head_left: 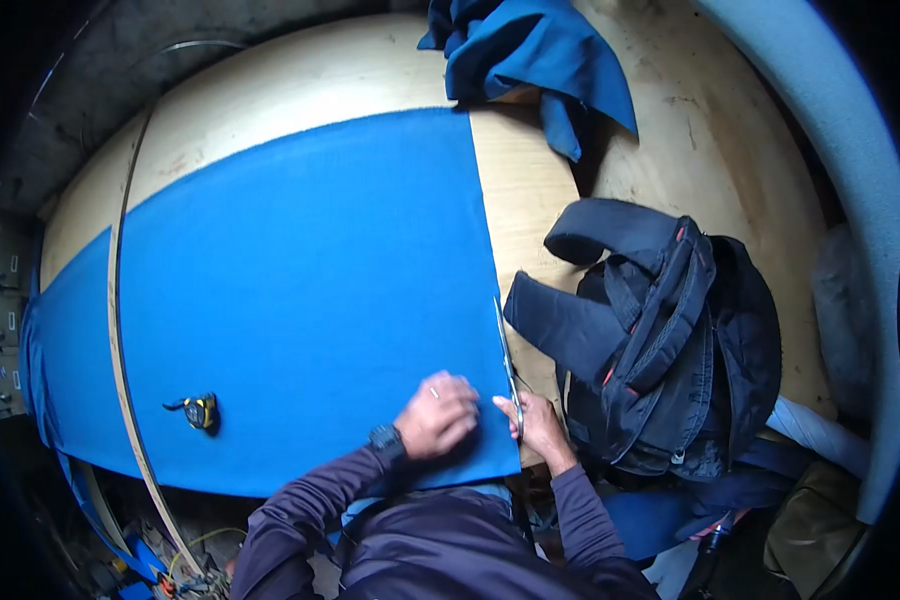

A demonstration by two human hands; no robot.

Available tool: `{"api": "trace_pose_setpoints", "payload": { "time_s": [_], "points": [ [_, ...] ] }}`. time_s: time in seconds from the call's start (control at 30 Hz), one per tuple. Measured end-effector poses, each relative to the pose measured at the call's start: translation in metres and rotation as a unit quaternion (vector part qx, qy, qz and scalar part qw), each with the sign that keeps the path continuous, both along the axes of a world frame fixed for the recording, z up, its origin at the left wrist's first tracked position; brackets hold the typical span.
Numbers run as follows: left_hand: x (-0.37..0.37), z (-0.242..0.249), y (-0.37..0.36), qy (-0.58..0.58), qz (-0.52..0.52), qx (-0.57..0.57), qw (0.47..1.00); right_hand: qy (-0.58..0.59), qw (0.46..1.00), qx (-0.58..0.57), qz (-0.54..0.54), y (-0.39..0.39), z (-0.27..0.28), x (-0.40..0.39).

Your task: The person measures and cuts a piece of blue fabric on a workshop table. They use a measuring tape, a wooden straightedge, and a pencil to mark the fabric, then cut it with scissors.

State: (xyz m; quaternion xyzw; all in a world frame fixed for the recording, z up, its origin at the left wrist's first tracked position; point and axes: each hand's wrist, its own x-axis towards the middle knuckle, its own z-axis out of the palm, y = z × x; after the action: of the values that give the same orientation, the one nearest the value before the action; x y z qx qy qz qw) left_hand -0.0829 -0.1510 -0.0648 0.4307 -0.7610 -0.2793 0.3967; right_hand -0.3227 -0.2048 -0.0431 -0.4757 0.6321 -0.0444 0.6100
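A large blue cloth (310, 270) lies spread flat over the wooden table. At its right edge my right hand (540, 428) grips a pair of scissors (507, 350), whose long blades point away from me along the cloth's edge. My left hand (438, 415), with a dark watch on the wrist, is just above or on the cloth to the left of the scissors. Its fingers are curled and slightly blurred; a small pale mark shows at them, and what they hold, if anything, is hidden. A black and yellow tape measure (202, 411) rests on the cloth farther left.
A black backpack (660, 340) stands close to my right hand, its straps reaching toward the cloth. Crumpled dark blue fabric (530, 60) lies at the far edge. A long thin wooden strip (118, 330) crosses the cloth at left. Drawers (5, 330) stand beyond the left end.
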Motion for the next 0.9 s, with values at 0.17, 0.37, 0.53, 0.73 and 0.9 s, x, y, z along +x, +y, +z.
{"api": "trace_pose_setpoints", "payload": {
  "time_s": [0.17, 0.37, 0.53, 0.73, 0.9],
  "points": [
    [0.108, -0.029, -0.138, -0.202, 0.266, -0.015, 0.943, 0.008, 1.0, 0.016, 0.016, -0.001, 0.0, -0.002],
    [0.139, -0.056, -0.237, -0.282, 0.358, 0.075, 0.887, 0.017, 1.0, 0.015, 0.013, -0.003, 0.01, 0.002],
    [0.12, -0.05, -0.251, -0.33, 0.39, 0.114, 0.852, 0.008, 0.997, 0.072, -0.026, -0.009, 0.013, 0.007],
    [0.12, -0.049, -0.249, -0.345, 0.391, 0.092, 0.848, 0.008, 0.999, 0.018, 0.033, 0.007, -0.028, -0.008],
    [0.12, -0.048, -0.248, -0.351, 0.395, 0.095, 0.844, 0.033, 0.987, -0.087, 0.127, 0.034, -0.106, -0.034]
  ]
}}
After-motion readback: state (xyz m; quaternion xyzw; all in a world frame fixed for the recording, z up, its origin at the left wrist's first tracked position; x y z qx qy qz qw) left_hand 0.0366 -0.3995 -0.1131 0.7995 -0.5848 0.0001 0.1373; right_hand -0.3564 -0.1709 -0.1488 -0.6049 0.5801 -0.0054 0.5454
